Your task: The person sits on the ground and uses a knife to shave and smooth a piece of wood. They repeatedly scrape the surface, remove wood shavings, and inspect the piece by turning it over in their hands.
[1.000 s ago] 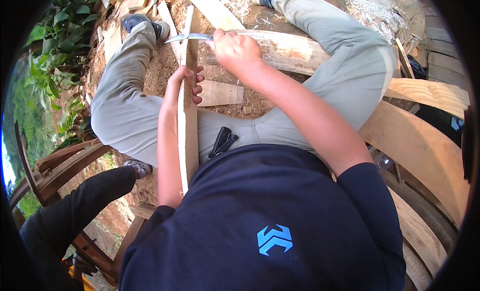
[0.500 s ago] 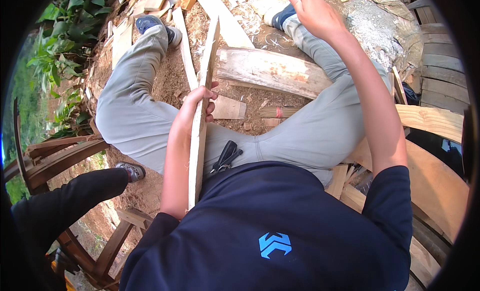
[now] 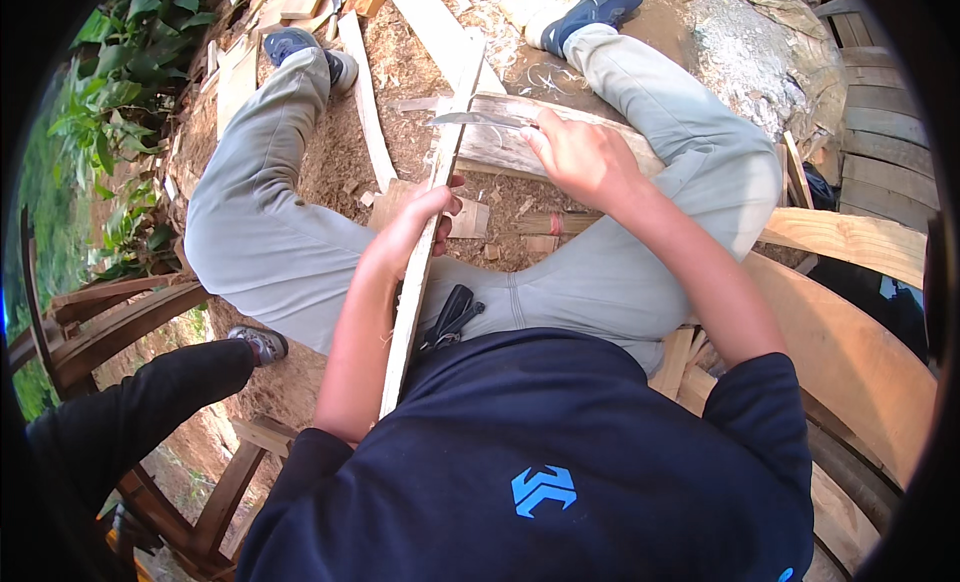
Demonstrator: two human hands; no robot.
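Note:
A long, narrow wooden strip [image 3: 410,317] runs from against my shirt up past my knees, tilted slightly to the right at its far end. My left hand [image 3: 425,220] is wrapped round its middle. My right hand [image 3: 585,162] grips a knife; its handle is mostly hidden in the fingers. The thin curved knife blade [image 3: 470,118] lies across the strip near the far end, seemingly against the wood. Below the blade, a wide weathered board [image 3: 500,150] lies on the ground between my legs.
Wood offcuts and shavings cover the dirt around my shoes [image 3: 600,12]. A small bundle of thin sticks [image 3: 555,224] with a pink tie lies between my thighs. Curved planks [image 3: 850,244] stand at my right. Another person's dark-trousered leg [image 3: 150,402] is at the left, near a wooden frame [image 3: 230,492].
My right hand has come down and inward from the upper right, bringing the knife onto the strip. The strip's far end has swung to the right, with my left hand shifting slightly.

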